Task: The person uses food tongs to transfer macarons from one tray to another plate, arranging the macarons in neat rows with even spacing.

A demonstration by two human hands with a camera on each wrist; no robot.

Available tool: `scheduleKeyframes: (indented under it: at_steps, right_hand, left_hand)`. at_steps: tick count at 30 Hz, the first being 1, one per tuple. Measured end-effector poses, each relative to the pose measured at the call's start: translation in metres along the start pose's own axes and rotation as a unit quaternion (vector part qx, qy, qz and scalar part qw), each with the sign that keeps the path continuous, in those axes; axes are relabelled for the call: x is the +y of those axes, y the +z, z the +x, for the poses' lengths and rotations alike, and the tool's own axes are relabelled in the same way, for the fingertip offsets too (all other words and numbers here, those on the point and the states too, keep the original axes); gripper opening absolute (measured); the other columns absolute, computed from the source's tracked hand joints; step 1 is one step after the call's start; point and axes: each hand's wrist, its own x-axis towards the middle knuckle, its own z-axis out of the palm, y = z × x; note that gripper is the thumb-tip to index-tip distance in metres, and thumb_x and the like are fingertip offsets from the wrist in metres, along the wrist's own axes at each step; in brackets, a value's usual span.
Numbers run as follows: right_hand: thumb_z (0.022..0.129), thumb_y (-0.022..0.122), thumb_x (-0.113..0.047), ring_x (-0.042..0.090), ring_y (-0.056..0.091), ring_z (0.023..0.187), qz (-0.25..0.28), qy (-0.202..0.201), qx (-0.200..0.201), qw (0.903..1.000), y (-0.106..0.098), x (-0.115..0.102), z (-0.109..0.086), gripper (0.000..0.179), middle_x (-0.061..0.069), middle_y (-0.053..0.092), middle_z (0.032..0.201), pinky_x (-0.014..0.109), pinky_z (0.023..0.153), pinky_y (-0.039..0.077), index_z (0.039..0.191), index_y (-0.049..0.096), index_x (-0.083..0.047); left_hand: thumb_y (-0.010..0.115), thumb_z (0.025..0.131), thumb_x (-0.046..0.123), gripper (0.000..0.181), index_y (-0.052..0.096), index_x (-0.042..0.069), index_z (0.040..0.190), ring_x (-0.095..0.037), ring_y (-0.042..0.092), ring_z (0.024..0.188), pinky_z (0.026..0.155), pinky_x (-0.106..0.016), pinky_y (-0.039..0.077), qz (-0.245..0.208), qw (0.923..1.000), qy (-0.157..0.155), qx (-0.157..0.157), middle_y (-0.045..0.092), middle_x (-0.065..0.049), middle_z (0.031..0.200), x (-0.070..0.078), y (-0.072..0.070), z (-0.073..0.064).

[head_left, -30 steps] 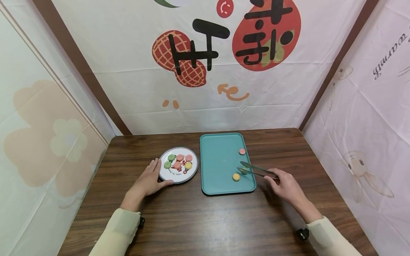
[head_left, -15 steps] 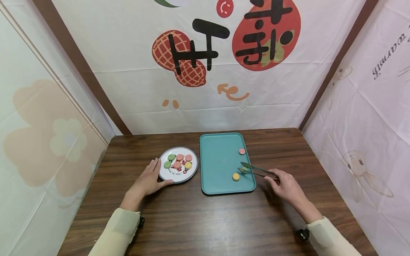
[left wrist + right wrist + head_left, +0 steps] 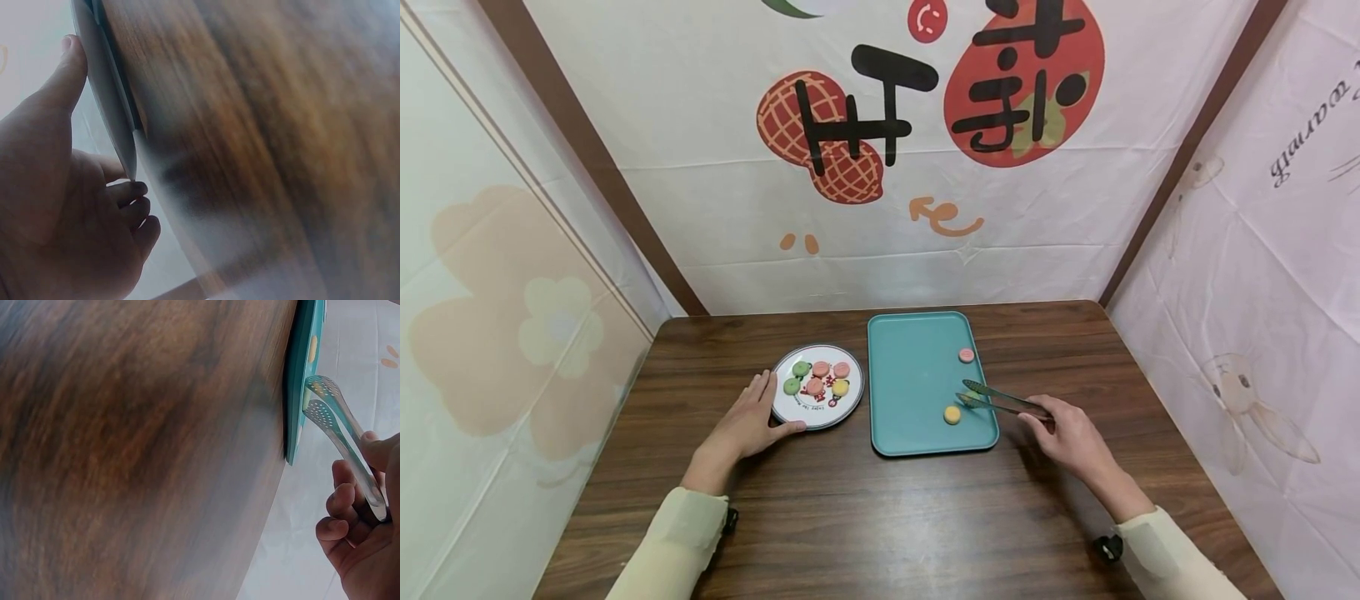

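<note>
Gripping tongs (image 3: 354, 465) around grn macaron (image 3: 306, 399), R hand (image 3: 1071, 433) unchanged vs. prev.; L hand (image 3: 747, 423) loosely touching plate (image 3: 850, 408).

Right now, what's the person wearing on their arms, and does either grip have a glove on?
The pale cream-green cloth left sleeve and matching right sleeve both have wide, folded-looking cuffs. A small black object shows beside each cuff, left and right, too small to make out. The bare left grip and bare right grip wear no gloves.
</note>
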Motion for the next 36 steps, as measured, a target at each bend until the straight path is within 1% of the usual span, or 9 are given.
scheduleKeyframes:
  at_steps: [7, 12, 21, 27, 31, 36]
  right_hand:
    - [0.097, 0.082, -0.012, 0.011, 0.070, 0.075, 0.006, -0.016, 0.012, 0.9998, 0.004, 0.000, 0.003, 0.027, 0.006, 0.077, 0.096, 0.034, 0.063, 0.061, 0.118, 0.075, 0.003]
    - [0.097, 0.082, -0.013, 0.010, 0.069, 0.075, 0.008, -0.022, 0.013, 0.9996, 0.007, 0.000, 0.005, 0.029, 0.006, 0.077, 0.096, 0.033, 0.063, 0.061, 0.120, 0.075, 0.003]
    - [0.098, 0.081, -0.014, 0.006, 0.063, 0.073, 0.027, -0.025, 0.011, 0.9993, 0.013, -0.004, 0.011, 0.027, 0.001, 0.075, 0.092, 0.030, 0.061, 0.059, 0.120, 0.075, 0.000]
    - [0.098, 0.081, -0.014, 0.005, 0.061, 0.072, 0.032, -0.034, 0.013, 0.9988, 0.016, -0.009, 0.017, 0.026, 0.001, 0.073, 0.091, 0.029, 0.060, 0.057, 0.119, 0.075, 0.000]
    - [0.098, 0.081, -0.014, 0.006, 0.063, 0.073, 0.039, -0.036, 0.011, 0.9985, 0.020, -0.011, 0.020, 0.026, 0.003, 0.074, 0.094, 0.029, 0.061, 0.058, 0.119, 0.075, 0.001]
    - [0.100, 0.079, -0.015, 0.011, 0.071, 0.080, 0.052, -0.035, 0.001, 0.9980, 0.024, -0.015, 0.023, 0.029, 0.008, 0.077, 0.101, 0.032, 0.066, 0.063, 0.122, 0.074, 0.003]
  left_hand:
    - [0.067, 0.096, 0.071, 0.121, 0.009, -0.006, 0.169, -0.050, 0.007, 0.163, 0.131, -0.065, 0.017, -0.004, 1.0000, -0.002, -0.002, 0.006, -0.031, 0.176, 0.002, -0.001, -0.002]
    - [0.066, 0.096, 0.072, 0.121, 0.009, -0.006, 0.170, -0.050, 0.008, 0.163, 0.131, -0.065, 0.018, -0.002, 1.0000, -0.002, -0.001, 0.007, -0.031, 0.176, 0.002, -0.001, -0.002]
    - [0.066, 0.096, 0.073, 0.122, 0.009, -0.006, 0.169, -0.049, 0.008, 0.163, 0.131, -0.065, 0.017, 0.001, 1.0000, 0.001, 0.000, 0.007, -0.031, 0.176, 0.000, 0.001, 0.000]
    - [0.066, 0.096, 0.072, 0.121, 0.009, -0.006, 0.169, -0.049, 0.007, 0.163, 0.131, -0.064, 0.016, 0.001, 1.0000, 0.001, 0.000, 0.007, -0.031, 0.176, 0.000, 0.001, 0.000]
    - [0.066, 0.096, 0.072, 0.121, 0.009, -0.006, 0.170, -0.049, 0.007, 0.163, 0.131, -0.065, 0.016, 0.000, 1.0000, -0.001, 0.001, 0.006, -0.031, 0.176, 0.000, 0.001, 0.000]
    - [0.066, 0.096, 0.072, 0.121, 0.009, -0.006, 0.169, -0.049, 0.007, 0.163, 0.131, -0.065, 0.017, 0.001, 1.0000, -0.002, 0.001, 0.006, -0.031, 0.176, 0.000, 0.001, -0.001]
